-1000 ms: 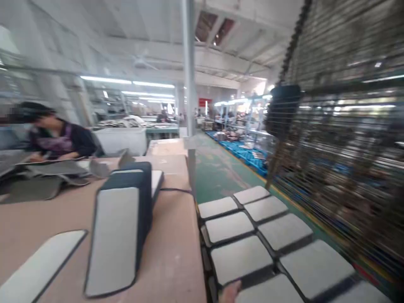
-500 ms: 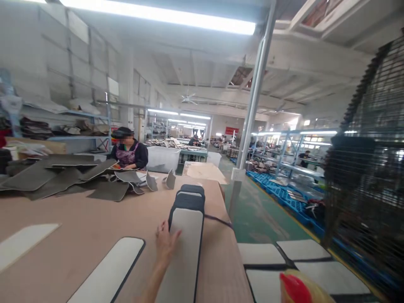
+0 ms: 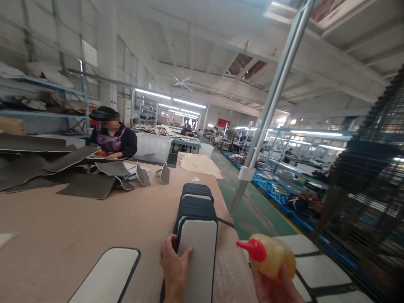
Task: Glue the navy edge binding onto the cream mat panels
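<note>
My left hand [image 3: 174,267] lies on the near end of a stack of dark-edged padded panels [image 3: 196,227] with white faces, thumb on the top panel, fingers along its left side. My right hand [image 3: 277,286] is closed round a yellowish squeeze bottle [image 3: 273,256] with a red nozzle pointing left toward the stack. A single white panel [image 3: 105,275] lies flat on the brown table [image 3: 78,227] to the left of my left hand.
Grey cut sheets [image 3: 69,172] pile up at the table's far left, where another person [image 3: 110,136] works. More white panels [image 3: 318,261] lie low on the right. A steel pole [image 3: 268,113] and a dark wire rack [image 3: 369,189] stand to the right.
The view swung left and up. My left hand came onto the panel stack and slid back toward me. My right hand rose into view with the squeeze bottle.
</note>
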A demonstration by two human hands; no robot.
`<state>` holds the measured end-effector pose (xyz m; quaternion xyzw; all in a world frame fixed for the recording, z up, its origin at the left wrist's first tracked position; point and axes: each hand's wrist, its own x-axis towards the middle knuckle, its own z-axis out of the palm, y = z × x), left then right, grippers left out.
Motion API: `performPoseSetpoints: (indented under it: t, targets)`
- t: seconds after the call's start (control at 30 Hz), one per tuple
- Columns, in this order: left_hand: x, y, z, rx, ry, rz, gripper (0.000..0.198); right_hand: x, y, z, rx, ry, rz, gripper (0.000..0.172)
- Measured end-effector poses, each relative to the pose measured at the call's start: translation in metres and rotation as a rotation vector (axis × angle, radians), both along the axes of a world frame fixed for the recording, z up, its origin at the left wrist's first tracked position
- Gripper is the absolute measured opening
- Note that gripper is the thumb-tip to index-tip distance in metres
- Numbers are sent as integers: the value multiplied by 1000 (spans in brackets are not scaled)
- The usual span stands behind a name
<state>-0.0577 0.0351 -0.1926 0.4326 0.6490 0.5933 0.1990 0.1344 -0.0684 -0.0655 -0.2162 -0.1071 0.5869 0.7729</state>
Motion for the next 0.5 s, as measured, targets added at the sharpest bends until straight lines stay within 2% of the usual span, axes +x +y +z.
performPoseSetpoints:
  t: [0.1, 0.2, 0.27, 0.4, 0.47, 0.5]
  targets:
    - [4, -23, 1, -59, -123, -105, 49, 0, 17, 8, 49, -88, 7, 34]
    - [-3, -47, 19, -70, -109, -232, 52, 1, 25, 27, 56, -208, -38, 35]
    - [-15, -60, 45, -27, -39, -340, 52, 4, 26, 45, 83, -304, -69, 40]
    - [-42, -78, 116, 33, 264, -735, 46, 22, 26, 77, 162, -495, -56, 51]
    - [-50, -84, 148, -64, 473, -906, 48, 31, 26, 90, 202, -570, 12, 54]
    - [-53, -86, 162, -118, 557, -925, 50, 35, 26, 95, 235, -602, 55, 55]
